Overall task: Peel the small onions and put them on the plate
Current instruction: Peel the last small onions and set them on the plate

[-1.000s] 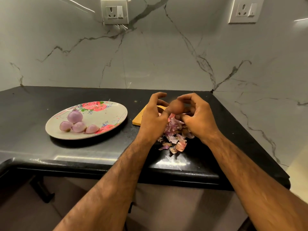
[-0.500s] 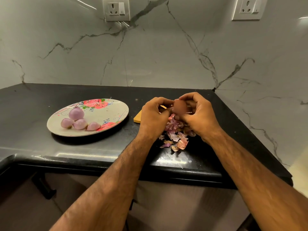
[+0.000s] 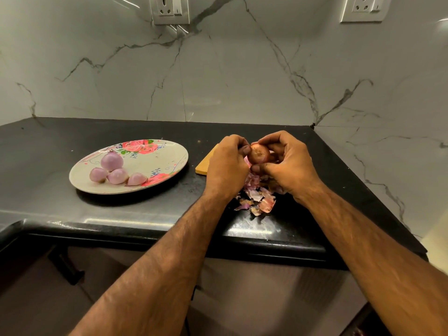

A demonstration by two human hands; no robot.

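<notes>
Centre right of frame, above the worktop (image 3: 145,209): the left hand (image 3: 228,166) and right hand (image 3: 291,166) meet around one brown-skinned onion (image 3: 259,154). The onion is held up off the surface, its root end turned toward the camera. Left hand: fingers curled in, a fingertip pressed against the onion's left side. Right hand: fingers curled over the top and far side, thumb tucked in beneath. Both hands grip the onion between them, neither spread wide.

Directly under the hands – a loose heap of peels (image 3: 257,195), pink and purple, lying on the dark worktop and spilling toward the front edge. Behind the left hand, a corner of a wooden board (image 3: 204,166) shows; the rest of it is hidden.

Left of centre: a floral plate (image 3: 169,161) sits flat on the worktop, well apart from the hands. Four peeled onions (image 3: 112,161) are clustered on its left half, pale purple, one larger bulb behind three smaller ones that touch or nearly touch in a row.

Background – a marble wall (image 3: 218,81) with grey veins. Two wall sockets at the top edge of the frame, one at upper centre (image 3: 169,9), one at upper right (image 3: 363,8).
</notes>
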